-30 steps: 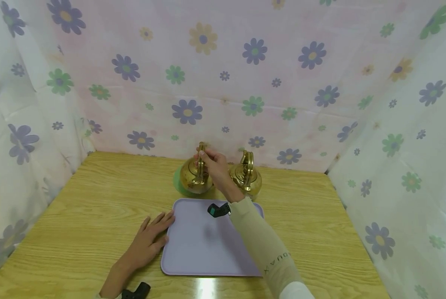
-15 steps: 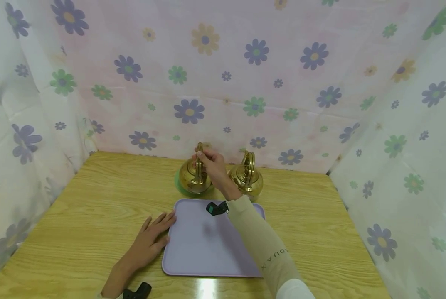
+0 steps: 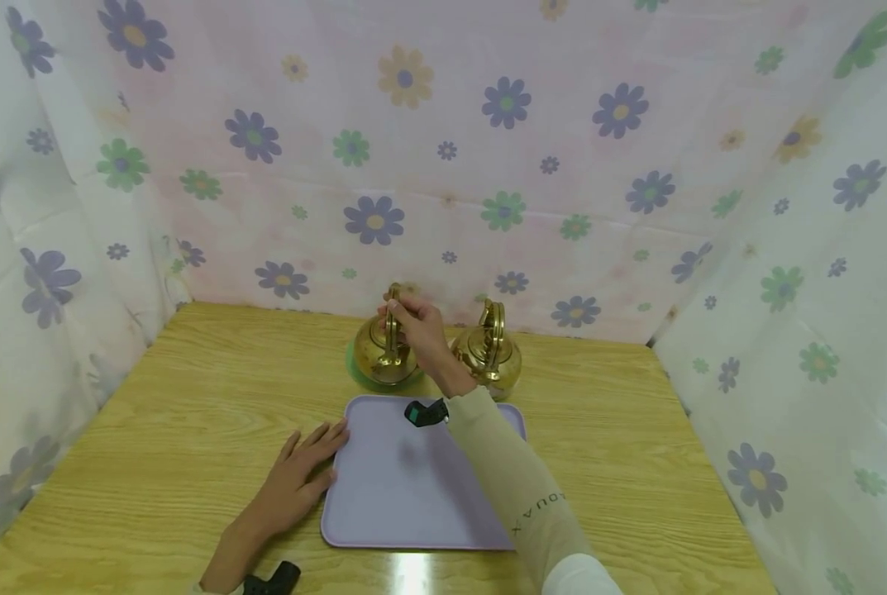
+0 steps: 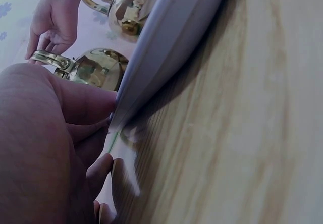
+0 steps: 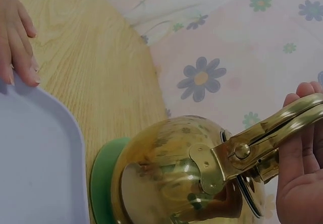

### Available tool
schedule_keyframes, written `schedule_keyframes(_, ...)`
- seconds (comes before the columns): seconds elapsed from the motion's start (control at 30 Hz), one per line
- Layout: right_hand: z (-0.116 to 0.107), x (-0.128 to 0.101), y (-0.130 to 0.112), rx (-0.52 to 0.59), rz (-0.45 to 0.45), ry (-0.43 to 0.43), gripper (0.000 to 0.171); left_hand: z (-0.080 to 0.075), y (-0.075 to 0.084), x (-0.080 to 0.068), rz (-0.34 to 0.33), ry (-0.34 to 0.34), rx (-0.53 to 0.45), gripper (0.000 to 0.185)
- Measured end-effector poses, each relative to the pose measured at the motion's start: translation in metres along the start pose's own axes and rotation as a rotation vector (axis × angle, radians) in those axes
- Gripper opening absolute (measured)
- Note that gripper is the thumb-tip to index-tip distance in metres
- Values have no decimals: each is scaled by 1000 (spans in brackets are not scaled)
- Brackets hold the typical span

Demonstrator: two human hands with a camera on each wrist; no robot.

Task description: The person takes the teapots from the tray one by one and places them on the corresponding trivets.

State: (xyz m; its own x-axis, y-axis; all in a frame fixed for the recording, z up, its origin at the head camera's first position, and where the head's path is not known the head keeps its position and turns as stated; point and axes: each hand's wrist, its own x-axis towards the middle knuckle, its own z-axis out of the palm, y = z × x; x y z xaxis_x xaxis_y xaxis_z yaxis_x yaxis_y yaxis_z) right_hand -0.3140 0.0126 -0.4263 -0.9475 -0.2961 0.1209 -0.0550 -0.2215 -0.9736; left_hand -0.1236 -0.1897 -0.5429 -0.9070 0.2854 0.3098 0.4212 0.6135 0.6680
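Observation:
My right hand grips the raised handle of a shiny brass kettle, its fingers hooked under the double bar in the right wrist view. This kettle stands upright over a round green mat, its base right at the mat's surface. A second brass kettle stands just to the right, partly behind my right wrist. My left hand lies with fingers extended at the left edge of a lavender tray, fingertips touching its rim.
Both kettles stand behind the tray on a wood-grain table. Flower-print curtains enclose the back and sides. My right sleeve crosses over the tray's right part, hiding it. Each wrist wears a black strapped device.
My right hand and the gripped kettle have shifted slightly left over the green mat. My left hand and the tray have stayed in place.

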Motion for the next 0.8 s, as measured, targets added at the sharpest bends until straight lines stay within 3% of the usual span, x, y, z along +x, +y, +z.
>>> schedule_keyframes(0.37, -4, -9, -1, -62, 26, -39, 38, 0, -2, -2, 10, 4, -3, 52)
schedule_keyframes(0.5, -9, -19, -1, -94, -4, -37, 39, -2, -3, -2, 11, 4, -5, 53)
schedule_keyframes(0.8, -17, -50, 17, -46, -62, 0, 44, -8, -4, 2, 18, 20, -4, 48)
